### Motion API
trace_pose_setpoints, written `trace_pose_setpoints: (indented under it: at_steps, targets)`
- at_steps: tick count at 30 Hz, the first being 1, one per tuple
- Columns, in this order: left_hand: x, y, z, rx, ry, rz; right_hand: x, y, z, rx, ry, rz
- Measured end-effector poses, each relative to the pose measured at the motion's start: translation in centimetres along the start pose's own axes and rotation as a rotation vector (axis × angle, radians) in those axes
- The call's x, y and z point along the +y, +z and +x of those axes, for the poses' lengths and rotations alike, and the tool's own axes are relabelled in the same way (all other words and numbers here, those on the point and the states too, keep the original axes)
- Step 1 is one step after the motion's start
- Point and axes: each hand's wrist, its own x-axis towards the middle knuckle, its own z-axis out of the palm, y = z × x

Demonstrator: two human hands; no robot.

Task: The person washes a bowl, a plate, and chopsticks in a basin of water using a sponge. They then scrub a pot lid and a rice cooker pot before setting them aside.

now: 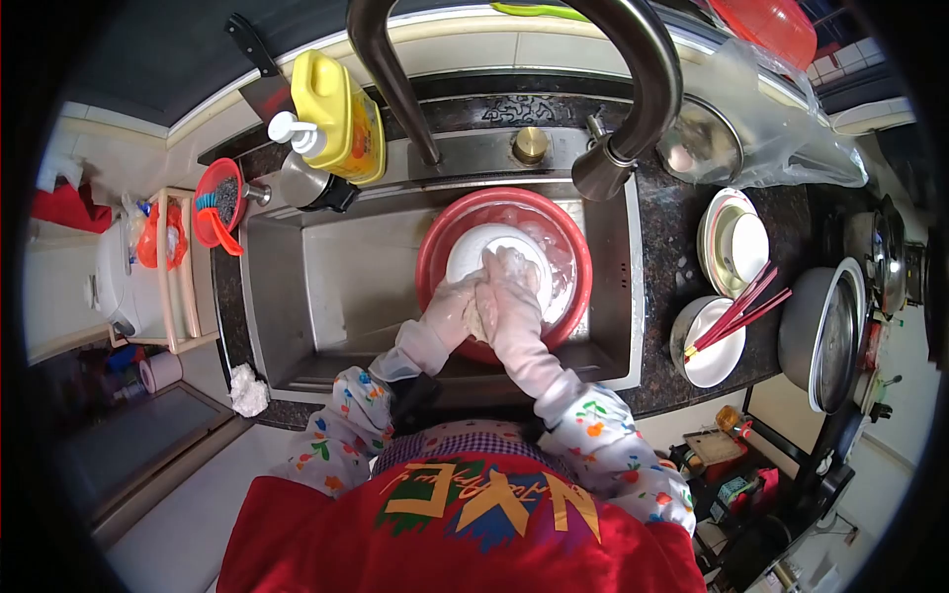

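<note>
A round red plastic basin (427,249) sits in the brushed steel sink (346,272), below the dark curved metal faucet (654,94). The white bowl (473,245), smooth and glossy, lies inside the basin amid wet, shiny film-like folds. The left hand (453,308) and right hand (510,289), both in translucent, wrinkled gloves, meet over the bowl's near side, their fingers drawn in close together. A pale, crumpled wad (475,321) shows between them (its material is hard to read); whether either hand grips it or the bowl, I cannot tell. Floral sleeves (361,405) cover the forearms. On the speckled, dark stone counter (667,247) to the right stand round nested bowls (708,237) and a deep bowl (714,368) with thin, straight red chopsticks (736,318) leaning across it. Farther right is a wide metal pot (803,331). Behind the sink's left part stands a squared yellow plastic jug (341,124) with a white pump top. A small red dish (205,208) of dark grains sits at the sink's left corner; a fluffy white clump (249,391) rests lower down.
</note>
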Motion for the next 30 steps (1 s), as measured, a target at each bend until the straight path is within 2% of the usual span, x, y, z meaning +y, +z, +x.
trace_pose_setpoints:
  at_steps: [3, 5, 7, 9, 10, 11, 12, 15, 17, 18, 19, 21, 23, 25, 27, 28, 30]
  targets:
    - [0.5, -0.3, 0.0, 0.028, -0.034, -0.042, -0.1, 1.3, 0.9, 0.021, -0.17, -0.777]
    - [0.8, -0.1, -0.4, 0.055, 0.0, 0.028, 0.6, -0.6, 3.5, 0.0, -0.617, -1.203]
    - [1.0, 0.4, -0.6, 0.1, 0.061, 0.167, -1.8, 0.2, 0.4, -0.024, -0.299, -0.415]
    - [1.1, 1.0, -0.3, 0.138, 0.118, 0.3, -2.8, 1.2, -1.7, -0.034, -0.138, -0.03]
    - [0.5, 0.6, 0.1, 0.135, 0.115, 0.296, -2.6, 1.0, -2.4, -0.072, -0.682, -0.812]
    - [-0.5, 0.0, 0.8, 0.149, 0.079, 0.072, -2.5, 1.5, -3.6, -0.105, -1.206, -1.608]
    - [-1.5, -0.7, 1.2, 0.165, 0.042, -0.153, -2.2, 1.9, -5.4, -0.186, -1.119, -1.621]
    - [-1.0, 0.0, 0.8, 0.163, -0.076, -0.146, -2.2, 1.6, -5.1, -0.297, -1.04, -1.59]
    - [-0.4, 0.2, 0.3, 0.117, -0.005, -0.214, -1.3, -0.7, -1.9, -0.276, -0.815, -1.201]
    - [0.4, 0.8, -0.1, 0.152, 0.006, 0.01, -1.8, -1.0, -1.6, -0.257, -0.682, -0.911]
    - [1.0, 1.2, -0.2, 0.139, 0.008, 0.109, -2.3, -1.2, -1.4, -0.214, -0.583, -0.631]
    - [2.1, 2.1, -0.5, 0.116, 0.016, 0.307, -5.0, -1.3, -1.2, -0.057, -0.468, -0.585]
    - [1.8, 1.7, -0.3, 0.075, -0.088, 0.771, -7.1, -2.5, -1.0, -0.025, -0.258, -0.406]
    - [-1.2, -0.4, 0.5, -0.106, 0.028, 0.896, -8.1, -3.1, -2.1, 0.045, -0.216, -0.479]
    - [0.2, 3.0, -0.4, -0.124, -0.115, 1.121, -8.0, -3.8, -3.0, 0.113, -0.192, -0.541]
    - [-0.9, 1.9, 0.3, -0.129, -0.107, 1.115, -8.1, -3.7, -3.9, 0.124, -0.181, -0.593]
    - [-6.1, -4.0, 3.3, -0.104, -0.026, 1.314, -7.9, -4.3, -5.1, 0.106, -0.137, -0.635]
